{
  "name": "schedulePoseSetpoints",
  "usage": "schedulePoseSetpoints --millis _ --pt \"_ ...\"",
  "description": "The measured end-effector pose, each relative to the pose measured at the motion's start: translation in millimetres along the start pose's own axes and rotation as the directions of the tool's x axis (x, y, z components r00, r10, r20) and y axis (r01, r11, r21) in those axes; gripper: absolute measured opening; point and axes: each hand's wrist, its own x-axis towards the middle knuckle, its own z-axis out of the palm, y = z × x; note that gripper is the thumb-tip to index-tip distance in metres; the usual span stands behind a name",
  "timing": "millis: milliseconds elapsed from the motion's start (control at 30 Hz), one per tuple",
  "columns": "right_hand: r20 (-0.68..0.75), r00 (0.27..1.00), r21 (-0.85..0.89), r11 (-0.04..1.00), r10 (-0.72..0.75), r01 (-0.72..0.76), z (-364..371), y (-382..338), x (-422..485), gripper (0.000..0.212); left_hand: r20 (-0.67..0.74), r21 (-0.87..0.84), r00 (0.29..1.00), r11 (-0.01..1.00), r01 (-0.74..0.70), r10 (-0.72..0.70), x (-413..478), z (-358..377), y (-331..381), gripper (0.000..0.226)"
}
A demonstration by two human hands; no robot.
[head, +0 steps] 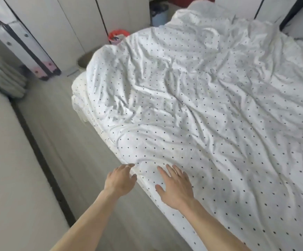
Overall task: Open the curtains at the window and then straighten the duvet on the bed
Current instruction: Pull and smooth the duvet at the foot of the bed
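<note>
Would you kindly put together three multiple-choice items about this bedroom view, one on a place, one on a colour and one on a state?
1. Where is the right hand?
A. flat on the duvet near its edge
B. on the wardrobe door
C. in the bin

2. What colour are the duvet's dots?
A. red
B. dark
C. yellow

3. What state is the duvet in?
A. folded into a pile
B. smooth and taut
C. spread but wrinkled

Answers:
1. A, its open palm lies on the fabric beside the left hand.
2. B, small dark dots cover the white cloth.
3. C, creases run across the whole bed.
</note>
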Motion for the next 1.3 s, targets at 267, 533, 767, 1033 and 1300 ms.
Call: schedulePoseSetpoints --millis 267,533,767,1033,1300 --pt "-0.119 0.984 -0.057 0.991 -0.131 0.125 -76 -119 120 0.067 -0.103 -0.153 0.99 0.985 0.083 -0.1 64 -108 -88 0.055" --pt "-0.184 0.974 -0.066 0.99 -0.132 0.122 -128 -248 252 0.066 -0.151 -0.218 0.987 0.976 0.026 -0.06 168 -228 -196 0.057" --pt "-0.158 0.98 -0.044 0.992 -0.123 0.117 -150 -315 367 0.068 -0.106 -0.268 0.993 0.963 0.026 -0.056 267 -291 -257 0.056" --pt "-0.122 0.988 -0.017 0.995 -0.096 0.095 -179 -353 528 0.073 -0.015 -0.373 0.997 0.926 0.067 -0.078 413 -358 -278 0.056" --pt "0.058 0.981 -0.008 0.982 0.187 -0.187 -174 -355 654 0.106 0.064 -0.406 0.993 0.906 0.117 -0.1 556 -398 -289 0.057"
